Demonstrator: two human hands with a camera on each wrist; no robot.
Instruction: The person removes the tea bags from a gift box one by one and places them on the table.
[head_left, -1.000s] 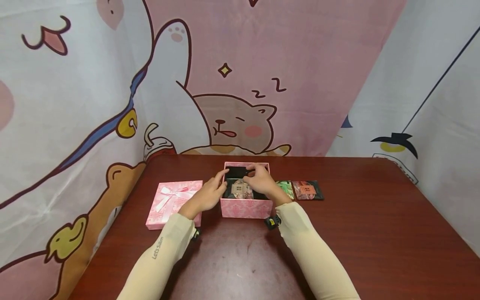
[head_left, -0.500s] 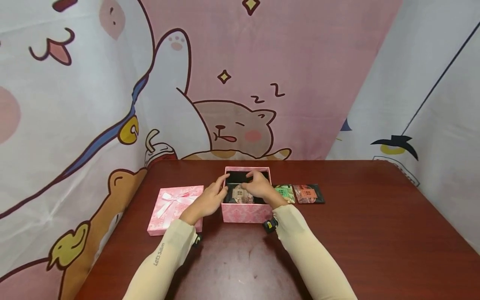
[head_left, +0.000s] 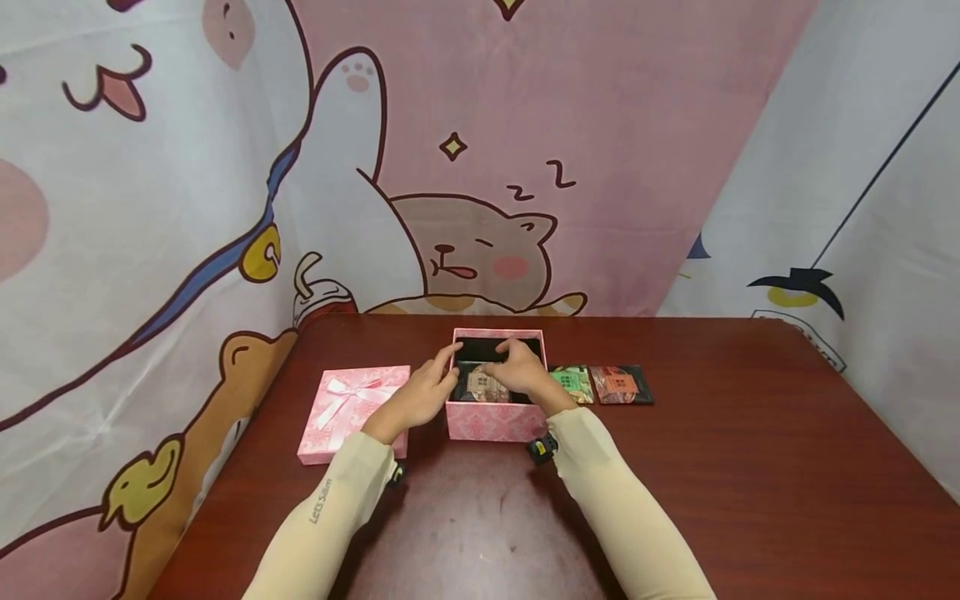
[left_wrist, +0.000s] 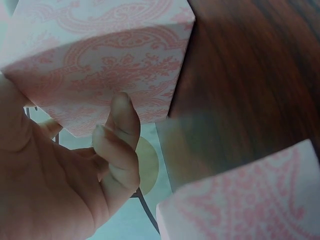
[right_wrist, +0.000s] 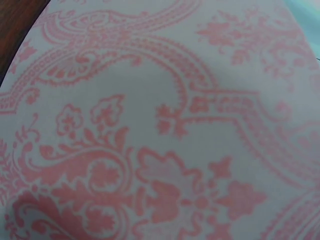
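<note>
A pink patterned gift box stands uncovered on the table, its patterned outer wall filling the right wrist view. Inside lies a dark flat packet with a brownish picture and label; behind it shows a plain black surface. At the box's left side, my left hand rests fingertips on the rim. The left wrist view shows its outer fingers loosely bent beside the wall. My right hand reaches in over the right rim, thumb on the packet and forefinger bent towards the packet's back edge; its other fingers are hidden.
The pink lid with a white bow lies left of the box, under my left forearm. Right of the box lie a green-labelled packet and a red-labelled packet. A cartoon-printed cloth hangs behind the dark wooden table.
My right hand has sunk slightly lower into the box, its forefinger now nearer the packet. My left hand stays at the left rim. The whole head view has shifted a little.
</note>
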